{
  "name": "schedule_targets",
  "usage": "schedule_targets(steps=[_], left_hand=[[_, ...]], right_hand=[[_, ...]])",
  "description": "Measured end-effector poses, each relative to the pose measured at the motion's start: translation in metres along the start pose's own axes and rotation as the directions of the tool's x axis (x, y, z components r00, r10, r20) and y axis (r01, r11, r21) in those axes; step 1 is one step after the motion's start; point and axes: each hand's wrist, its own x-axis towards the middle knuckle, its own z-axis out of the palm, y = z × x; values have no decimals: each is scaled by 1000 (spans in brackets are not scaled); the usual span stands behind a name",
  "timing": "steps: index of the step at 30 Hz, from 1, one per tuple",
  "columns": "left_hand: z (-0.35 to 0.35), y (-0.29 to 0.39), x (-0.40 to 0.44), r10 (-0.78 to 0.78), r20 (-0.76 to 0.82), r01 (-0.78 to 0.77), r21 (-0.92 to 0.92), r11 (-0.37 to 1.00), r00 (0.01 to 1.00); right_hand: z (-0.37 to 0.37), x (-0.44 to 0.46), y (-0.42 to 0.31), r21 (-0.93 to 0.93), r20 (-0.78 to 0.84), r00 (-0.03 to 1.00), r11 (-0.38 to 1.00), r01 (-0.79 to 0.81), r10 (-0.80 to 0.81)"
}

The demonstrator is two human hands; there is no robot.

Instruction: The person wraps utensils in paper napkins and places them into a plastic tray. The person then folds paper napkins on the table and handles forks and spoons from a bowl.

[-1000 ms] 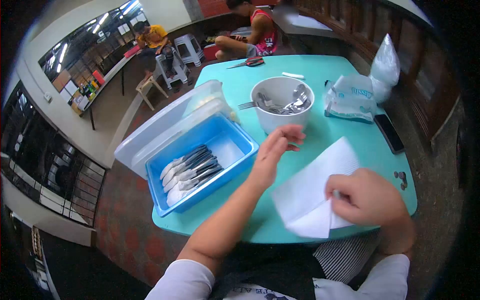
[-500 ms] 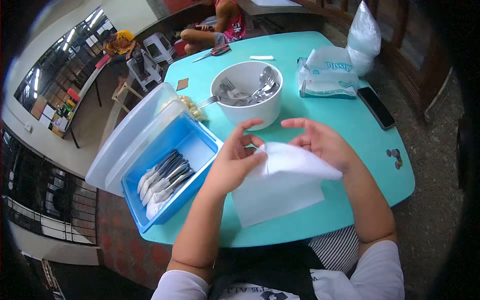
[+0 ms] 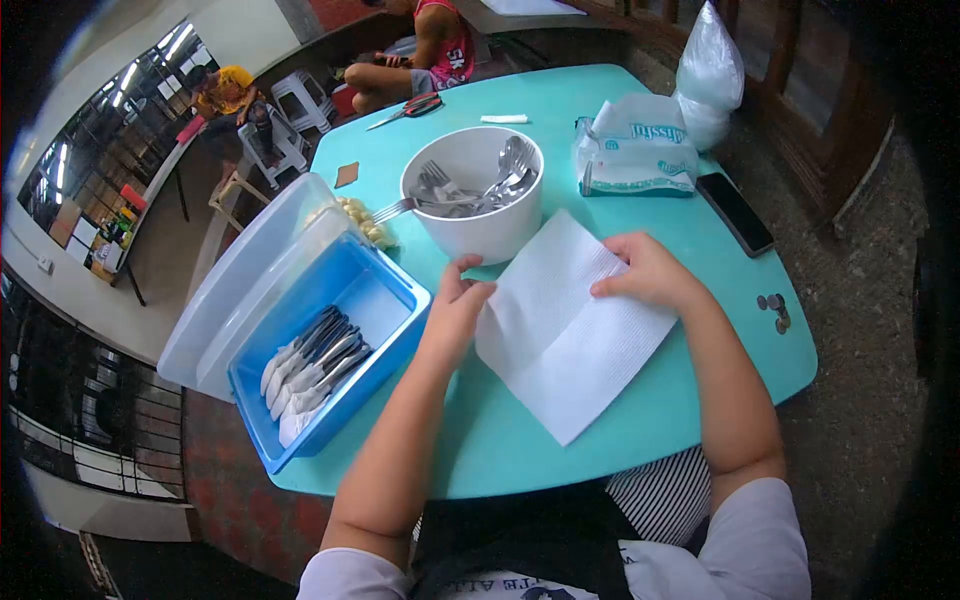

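Note:
A white paper napkin (image 3: 575, 335) with a fine ribbed texture lies spread on the table, turned so one corner points toward me. A crease runs across its middle. At its left corner, my left hand (image 3: 456, 312) is closed, thumb and fingers on the edge. My right hand (image 3: 650, 272) pinches the upper right edge, thumb on top. Just beyond the napkin stands a white bucket (image 3: 475, 235) with loose forks and spoons (image 3: 480, 190). Left of my left hand, a blue bin (image 3: 400, 290) holds several cutlery bundles (image 3: 315, 365) with their ends wrapped in white.
Clear lids (image 3: 235, 280) lean by the bin, near a bag of yellowish pieces (image 3: 362, 222). Red-handled scissors (image 3: 408, 108), a tissue pack (image 3: 635, 150), a phone (image 3: 735, 215), coins (image 3: 775, 310) and a plastic bag (image 3: 708, 80) are around. Two people sit beyond the table.
The napkin, bunched and lifted between my hands before, is now spread flat and turned cornerwise. My hands have moved to its left corner and right edge. The view has shifted slightly.

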Motion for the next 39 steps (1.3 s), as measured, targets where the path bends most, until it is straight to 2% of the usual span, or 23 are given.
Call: schedule_targets(steps=[2,3,6,8,11,12,15,19,22,25,28,35,39], left_hand=[[1,5,-3,-14,70,-6,279,960,997],[2,4,-7,48,86,-79,396,915,995],[-4,-5,-5,112,143,-173,550,817,983],[-5,-2,-4,93,87,-126,572,810,992],[-7,-9,3,127,50,-133,569,811,991],[-8,-13,6,147,45,-147,563,813,988],[-12,-16,8,173,119,-209,505,837,978],[-11,-5,0,182,197,-264,582,769,963],[-16,-12,5,309,318,-443,626,642,897],[-17,-5,3,216,429,-454,594,665,877],[-14,2,-1,191,460,-464,606,646,867],[-16,-8,3,216,486,-491,559,668,847],[-15,-5,2,202,447,-452,571,686,871]], right_hand=[[6,-2,-8,-160,30,999,986,47,-43],[8,-1,-8,-179,26,998,982,64,-61],[14,-3,-6,-219,12,993,969,116,-116],[13,-5,-8,-241,6,986,957,164,-167],[5,0,-2,-333,-58,997,942,30,-53],[4,3,2,-330,-88,992,942,55,-89],[2,11,16,-334,-153,972,935,120,-179],[2,25,35,-323,-148,956,926,194,-252],[2,31,43,-276,-131,954,934,226,-270],[3,27,36,-262,-84,963,938,225,-255],[3,27,36,-250,-38,967,939,235,-252],[-2,29,40,-294,58,941,895,336,-334],[1,24,33,-308,-32,935,894,327,-353]])
